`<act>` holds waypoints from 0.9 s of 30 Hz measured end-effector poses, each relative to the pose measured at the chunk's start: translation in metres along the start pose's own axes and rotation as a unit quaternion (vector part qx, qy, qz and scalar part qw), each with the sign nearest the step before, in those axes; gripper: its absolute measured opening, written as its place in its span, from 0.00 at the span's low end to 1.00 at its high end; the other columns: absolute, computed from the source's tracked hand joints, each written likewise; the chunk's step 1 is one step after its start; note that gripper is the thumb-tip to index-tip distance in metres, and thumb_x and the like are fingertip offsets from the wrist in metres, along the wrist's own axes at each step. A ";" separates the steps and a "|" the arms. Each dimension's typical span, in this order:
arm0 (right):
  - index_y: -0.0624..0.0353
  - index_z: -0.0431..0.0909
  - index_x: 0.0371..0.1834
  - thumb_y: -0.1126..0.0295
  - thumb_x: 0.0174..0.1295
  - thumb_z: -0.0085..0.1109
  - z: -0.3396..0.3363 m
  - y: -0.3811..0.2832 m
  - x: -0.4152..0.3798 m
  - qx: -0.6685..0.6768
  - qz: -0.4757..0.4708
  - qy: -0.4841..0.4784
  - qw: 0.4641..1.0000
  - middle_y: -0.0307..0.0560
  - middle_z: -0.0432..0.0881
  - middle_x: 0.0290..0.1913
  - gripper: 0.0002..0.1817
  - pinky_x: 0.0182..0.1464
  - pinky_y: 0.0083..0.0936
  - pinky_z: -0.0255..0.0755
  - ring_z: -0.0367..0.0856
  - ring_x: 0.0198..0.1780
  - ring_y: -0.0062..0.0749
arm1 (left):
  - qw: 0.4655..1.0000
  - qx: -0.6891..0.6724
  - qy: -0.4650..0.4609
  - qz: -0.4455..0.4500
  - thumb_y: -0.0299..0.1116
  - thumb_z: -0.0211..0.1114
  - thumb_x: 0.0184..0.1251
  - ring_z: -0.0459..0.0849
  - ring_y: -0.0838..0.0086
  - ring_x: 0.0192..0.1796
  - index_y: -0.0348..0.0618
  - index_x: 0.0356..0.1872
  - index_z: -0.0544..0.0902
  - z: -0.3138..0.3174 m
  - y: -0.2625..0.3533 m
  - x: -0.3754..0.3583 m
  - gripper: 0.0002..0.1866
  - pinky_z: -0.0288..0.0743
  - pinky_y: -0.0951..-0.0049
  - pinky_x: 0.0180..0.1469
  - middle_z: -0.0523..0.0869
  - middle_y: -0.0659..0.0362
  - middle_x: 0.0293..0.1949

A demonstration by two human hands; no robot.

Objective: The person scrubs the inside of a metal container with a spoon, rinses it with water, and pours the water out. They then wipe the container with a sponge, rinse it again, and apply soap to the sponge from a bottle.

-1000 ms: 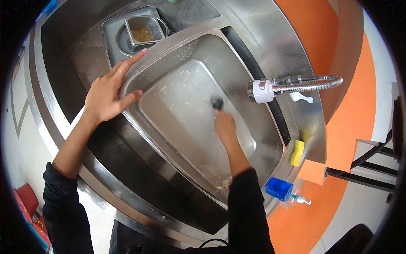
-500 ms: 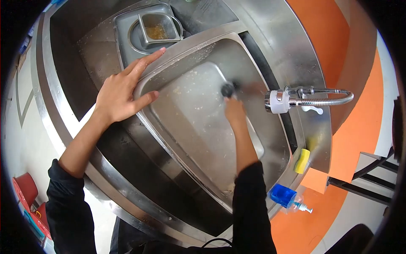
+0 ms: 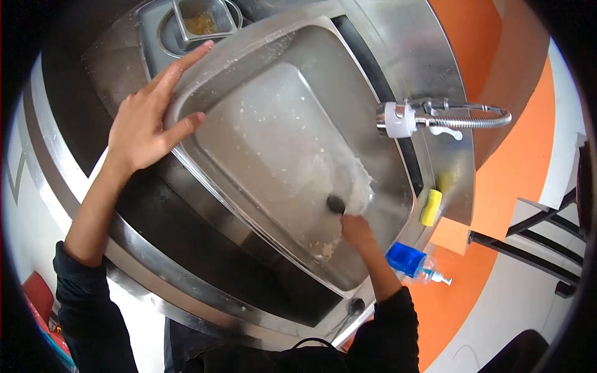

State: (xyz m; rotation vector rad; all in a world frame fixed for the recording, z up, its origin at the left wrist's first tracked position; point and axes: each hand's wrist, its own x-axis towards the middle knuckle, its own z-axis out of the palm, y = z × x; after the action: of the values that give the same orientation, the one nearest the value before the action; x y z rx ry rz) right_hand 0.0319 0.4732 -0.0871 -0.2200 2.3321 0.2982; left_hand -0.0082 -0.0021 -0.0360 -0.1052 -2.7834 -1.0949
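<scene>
Fingers of right hand (image 3: 358, 232) clamped on one utensil (image 3: 336, 204), left hand (image 3: 143, 127) splayed on one pan (image 3: 249, 143)

So the right hand (image 3: 359, 233) has pulled the dark round-headed utensil (image 3: 336, 204) back from up near the faucet to the near part of the big rectangular stainless steel basin (image 3: 249, 130). There's now a whitish ripple (image 3: 360, 186) in the cloudy water beside it. A second dark-headed utensil (image 3: 356, 306) (the black sleeve's shifted over) now shows by the near corner.
</scene>
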 end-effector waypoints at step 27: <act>0.42 0.86 0.25 0.55 0.49 0.62 -0.009 0.012 -0.004 -0.286 -0.147 -0.054 0.945 0.43 0.85 0.28 0.08 0.32 0.34 0.75 0.86 0.34 0.38 | 0.999 -0.009 -0.023 -0.029 0.53 0.59 0.48 0.84 0.49 0.47 0.65 0.71 0.58 0.002 -0.002 -0.001 0.43 0.74 0.49 0.56 0.78 0.47 0.57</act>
State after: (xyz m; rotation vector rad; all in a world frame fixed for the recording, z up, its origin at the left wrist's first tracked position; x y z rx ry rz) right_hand 0.0255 0.4821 -0.0767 -0.8044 2.0151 0.8110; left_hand -0.0078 -0.0023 -0.0392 -0.0515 -2.8341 -1.1460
